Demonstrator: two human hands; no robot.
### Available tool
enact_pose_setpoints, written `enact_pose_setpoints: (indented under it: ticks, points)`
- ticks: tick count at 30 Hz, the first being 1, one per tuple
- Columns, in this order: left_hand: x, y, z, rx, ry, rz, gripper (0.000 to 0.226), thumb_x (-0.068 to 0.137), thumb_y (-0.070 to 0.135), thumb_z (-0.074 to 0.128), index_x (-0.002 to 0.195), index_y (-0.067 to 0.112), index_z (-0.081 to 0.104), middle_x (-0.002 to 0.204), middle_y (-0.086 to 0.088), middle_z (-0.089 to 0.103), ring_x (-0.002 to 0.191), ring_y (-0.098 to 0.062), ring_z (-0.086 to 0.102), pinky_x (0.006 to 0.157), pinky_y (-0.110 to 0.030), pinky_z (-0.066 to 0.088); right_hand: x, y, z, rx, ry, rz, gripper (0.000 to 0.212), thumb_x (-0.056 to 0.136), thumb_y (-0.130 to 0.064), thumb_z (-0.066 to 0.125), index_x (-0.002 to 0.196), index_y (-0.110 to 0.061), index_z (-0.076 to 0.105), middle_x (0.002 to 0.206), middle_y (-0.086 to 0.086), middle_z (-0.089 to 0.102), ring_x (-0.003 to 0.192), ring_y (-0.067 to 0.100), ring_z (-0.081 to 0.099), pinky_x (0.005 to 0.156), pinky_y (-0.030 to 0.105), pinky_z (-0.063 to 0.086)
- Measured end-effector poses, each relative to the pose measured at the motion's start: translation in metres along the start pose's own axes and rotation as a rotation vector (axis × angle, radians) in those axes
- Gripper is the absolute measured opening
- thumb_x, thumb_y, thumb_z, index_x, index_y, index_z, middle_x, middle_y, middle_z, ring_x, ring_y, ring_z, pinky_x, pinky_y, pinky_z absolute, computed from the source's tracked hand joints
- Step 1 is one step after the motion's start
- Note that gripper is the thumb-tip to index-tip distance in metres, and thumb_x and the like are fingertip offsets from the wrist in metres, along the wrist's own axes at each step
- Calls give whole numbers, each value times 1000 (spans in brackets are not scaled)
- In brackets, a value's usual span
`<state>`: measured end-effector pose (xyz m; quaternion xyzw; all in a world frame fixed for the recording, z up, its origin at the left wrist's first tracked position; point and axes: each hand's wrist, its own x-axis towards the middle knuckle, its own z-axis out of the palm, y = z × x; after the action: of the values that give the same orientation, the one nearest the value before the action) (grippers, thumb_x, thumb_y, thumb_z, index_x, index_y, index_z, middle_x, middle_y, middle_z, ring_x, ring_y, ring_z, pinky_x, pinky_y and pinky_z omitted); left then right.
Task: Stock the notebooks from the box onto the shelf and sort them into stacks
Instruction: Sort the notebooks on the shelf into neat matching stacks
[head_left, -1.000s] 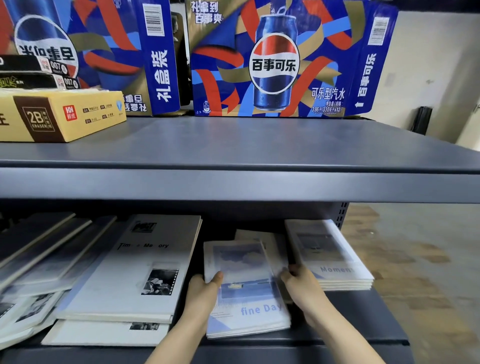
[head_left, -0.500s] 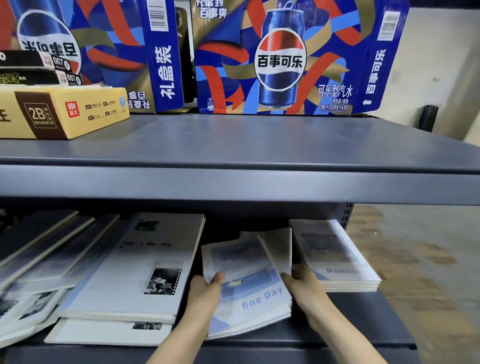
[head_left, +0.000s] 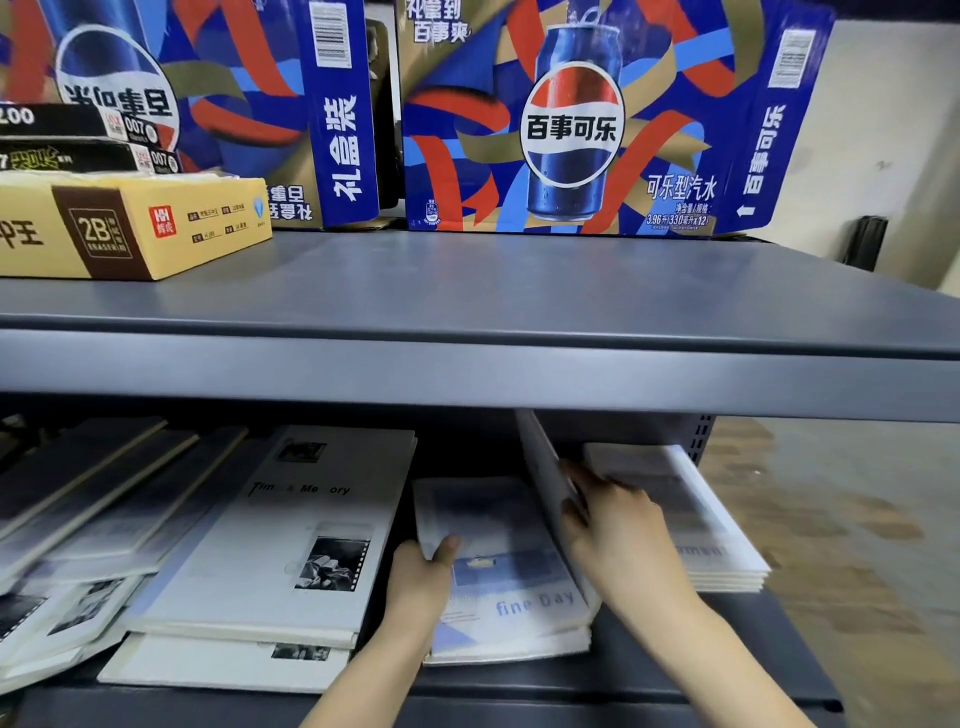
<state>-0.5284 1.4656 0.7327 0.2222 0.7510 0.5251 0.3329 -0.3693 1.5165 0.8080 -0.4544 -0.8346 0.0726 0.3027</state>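
Observation:
On the lower shelf (head_left: 779, 670) lies a stack of pale blue "fine Day" notebooks (head_left: 498, 582). My left hand (head_left: 423, 577) holds the stack's left edge, thumb on the top cover. My right hand (head_left: 618, 535) grips a thin white notebook (head_left: 540, 467) that stands tilted up on edge at the stack's right side, its top near the upper shelf's underside. To the right sits a neat stack of "Moment" notebooks (head_left: 691, 514). Left of my hands lies a stack of large white "Time & Memory" notebooks (head_left: 291, 540).
More grey and white notebooks (head_left: 88, 499) lie fanned loosely at the far left of the lower shelf. The upper shelf (head_left: 467, 291) carries two blue cola cartons (head_left: 587, 114) and a yellow eraser box (head_left: 135, 228). Tiled floor shows at the right.
My right hand has lifted the thin notebook from lying flat on the "fine Day" stack to standing nearly on edge. My left hand stays on the stack's left edge.

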Motion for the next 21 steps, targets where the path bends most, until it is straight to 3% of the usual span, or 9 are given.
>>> enact_pose_setpoints:
  ticks: [2, 4, 7, 9, 12, 14, 17, 19, 21]
  points:
    - [0, 2, 2, -26, -1, -16, 47, 97, 27, 48, 129, -7, 43, 124, -18, 51, 121, -32, 46, 88, -27, 33, -3, -11, 7, -42, -24, -87, 51, 86, -12, 45, 135, -27, 46, 118, 7, 63, 99, 33, 61, 76, 35, 47]
    - [2, 5, 5, -39, -17, -44, 42, 99, 34, 42, 108, -4, 56, 101, -16, 58, 95, -29, 55, 83, -31, 42, -9, -25, 20, -140, -60, -180, 48, 80, -10, 56, 127, -20, 52, 107, 8, 65, 87, 32, 65, 64, 34, 47]
    - [4, 7, 4, -86, -32, -72, 58, 96, 52, 31, 80, 3, 60, 80, -20, 64, 73, -26, 57, 66, -32, 43, -23, -47, 40, -316, -150, -257, 60, 20, -13, 85, 76, -15, 64, 53, 4, 57, 37, 21, 55, 37, 24, 18]
    - [4, 6, 3, -193, -94, -71, 61, 94, 57, 31, 68, 8, 58, 75, -22, 66, 68, -24, 60, 66, -30, 42, -29, -53, 59, -331, -132, -264, 74, 7, -12, 81, 78, -15, 61, 45, 4, 50, 30, 16, 48, 36, 23, 12]
    - [0, 6, -2, -297, -195, -71, 50, 95, 49, 40, 59, 15, 48, 49, 0, 55, 46, -13, 53, 50, -23, 38, -36, -53, 80, -325, -112, -268, 88, 13, -12, 81, 98, -10, 60, 47, 2, 52, 32, 15, 49, 28, 22, 22]
    - [-1, 6, -2, -283, -211, -83, 42, 93, 44, 48, 68, 10, 53, 52, 0, 58, 46, -11, 55, 44, -20, 39, -36, -52, 79, -297, -117, -261, 67, 30, -19, 83, 92, -13, 59, 48, -1, 55, 35, 17, 53, 30, 23, 23]
    - [-4, 7, -3, -162, -177, -10, 24, 90, 30, 59, 85, 7, 53, 73, -1, 58, 70, -11, 57, 57, -19, 41, -26, -32, 74, -162, -83, -137, 20, 70, -28, 60, 88, -19, 59, 69, -2, 63, 59, 22, 63, 40, 27, 34]
    - [-6, 6, -4, -113, -197, 35, 21, 86, 27, 66, 85, 13, 50, 79, 4, 54, 85, -16, 56, 67, -22, 40, -19, -12, 69, -148, -71, -35, 24, 69, -32, 48, 81, -18, 63, 75, 0, 63, 64, 23, 63, 42, 29, 43]
    - [-6, 4, -3, -79, -223, 47, 29, 84, 28, 68, 101, 13, 50, 89, 5, 53, 95, -14, 49, 79, -24, 35, -16, 5, 68, -212, -90, 78, 29, 64, -30, 59, 84, -11, 66, 78, 8, 63, 66, 29, 62, 49, 34, 49]
